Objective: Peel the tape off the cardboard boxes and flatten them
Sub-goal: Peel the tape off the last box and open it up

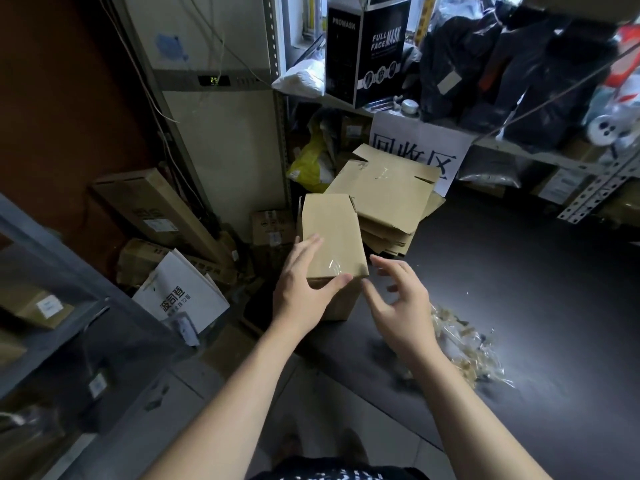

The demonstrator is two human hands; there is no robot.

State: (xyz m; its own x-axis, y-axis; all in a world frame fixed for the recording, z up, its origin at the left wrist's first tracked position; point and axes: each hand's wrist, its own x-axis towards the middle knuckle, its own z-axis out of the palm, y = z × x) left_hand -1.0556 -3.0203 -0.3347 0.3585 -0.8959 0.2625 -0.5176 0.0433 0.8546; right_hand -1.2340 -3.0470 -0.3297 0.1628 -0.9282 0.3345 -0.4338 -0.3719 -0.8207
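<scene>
A small brown cardboard box stands closed on the near left part of a dark tabletop, close to the table's left edge. The person's left hand lies flat on the box's top at its near left corner: the fingers reach straight up along the left side of the top, and the thumb stretches across the near edge, so it rests on the box rather than clasping it. A strip of clear tape glints on the top just beside that thumb. The right hand hovers just beside the box's near right corner, fingers spread wide and loosely bent, with nothing in it. Whether its fingertips touch the cardboard I can't tell. Directly behind the box, touching or nearly so, lies a stack of flattened boxes, the top sheet showing its flap slits. To the right of the right forearm, a heap of crumpled peeled tape sits on the table. Behind the stack hangs a white paper sign with large dark characters, and above it on a shelf stands a black mask carton. A yellow bag is wedged to the left of the flattened stack.
</scene>
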